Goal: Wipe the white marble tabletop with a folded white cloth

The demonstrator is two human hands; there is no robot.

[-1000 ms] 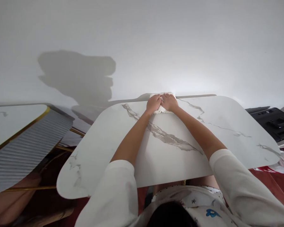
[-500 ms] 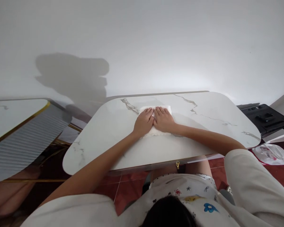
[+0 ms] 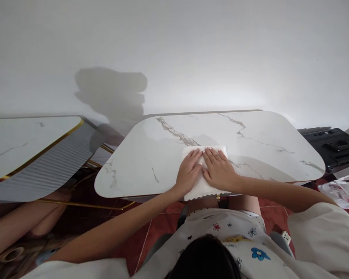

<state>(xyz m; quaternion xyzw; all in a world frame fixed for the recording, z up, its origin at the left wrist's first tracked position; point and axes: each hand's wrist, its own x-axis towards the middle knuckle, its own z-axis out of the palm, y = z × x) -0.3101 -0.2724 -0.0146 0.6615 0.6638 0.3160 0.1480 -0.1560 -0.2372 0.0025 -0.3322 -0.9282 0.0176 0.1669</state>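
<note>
A white cloth (image 3: 202, 190) lies spread on the white marble-patterned tabletop (image 3: 136, 155), its scalloped near edge reaching the table's front edge. My left hand (image 3: 189, 172) rests flat on the cloth's left part, fingers stretched forward. Beside it, my right hand (image 3: 219, 168) presses flat on the right part, with the fingers extended toward the far edge. The two hands touch or nearly touch at the thumbs. Part of the cloth is hidden beneath both palms.
A second marble-topped table (image 3: 31, 139) with a gold rim and ribbed side stands at left, another person's legs (image 3: 26, 228) below it. A black case-like object (image 3: 334, 145) and a clear plastic bag (image 3: 341, 192) are at right. A white wall (image 3: 192, 54) rises behind.
Both hands and the cloth have slid back toward me, from the table's middle to its front edge. The view has shifted slightly left.
</note>
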